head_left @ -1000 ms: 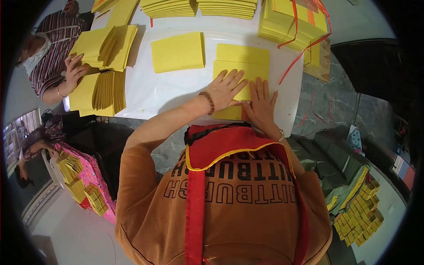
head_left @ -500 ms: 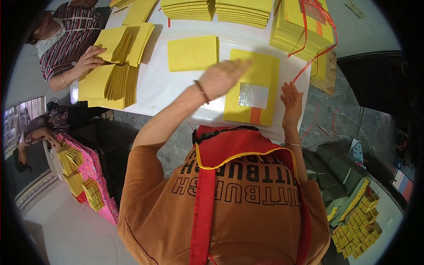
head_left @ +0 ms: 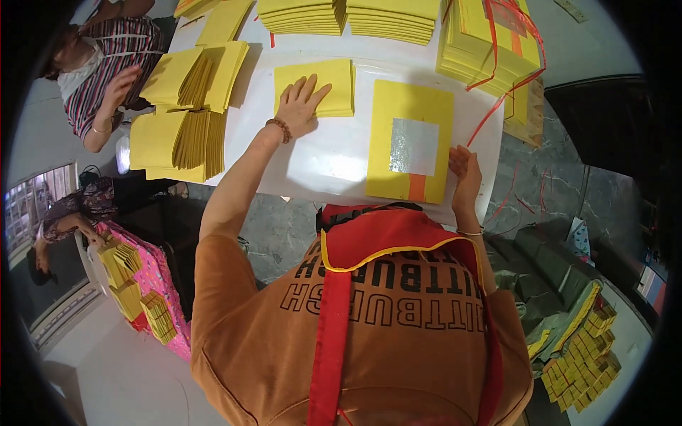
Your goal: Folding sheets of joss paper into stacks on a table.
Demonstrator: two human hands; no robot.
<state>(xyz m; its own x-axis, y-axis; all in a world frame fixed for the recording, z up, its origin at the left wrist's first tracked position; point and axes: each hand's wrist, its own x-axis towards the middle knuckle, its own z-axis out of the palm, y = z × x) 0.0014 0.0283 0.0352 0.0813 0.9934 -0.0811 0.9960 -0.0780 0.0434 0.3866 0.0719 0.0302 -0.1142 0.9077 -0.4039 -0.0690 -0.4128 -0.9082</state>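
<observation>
My left hand (head_left: pixel 298 113) lies with its fingers spread on a small stack of yellow paper (head_left: pixel 328 74) at the middle of the table. To the right of it rests a larger yellow paper bundle (head_left: pixel 412 99) bearing a silvery square patch (head_left: pixel 414 147) and an orange strip (head_left: pixel 417 187). At this bundle's right edge is my right hand (head_left: pixel 465 172), its fingers curled in. What its fingers hold, if anything, is hidden. A red ribbon (head_left: pixel 490 112) runs down from the far right to its fingertips.
Folded yellow paper stacks (head_left: pixel 160 138) stand on the left of the white table (head_left: pixel 249 160), others (head_left: pixel 391 18) along its far side. A tall ribboned pile (head_left: pixel 472 53) occupies the far right corner. A person in a striped top (head_left: pixel 135 46) is at the left.
My left hand has moved left from above the large bundle onto the small stack. My right hand has come nearer and curled its fingers. The co-worker's hand has lifted off the left stacks.
</observation>
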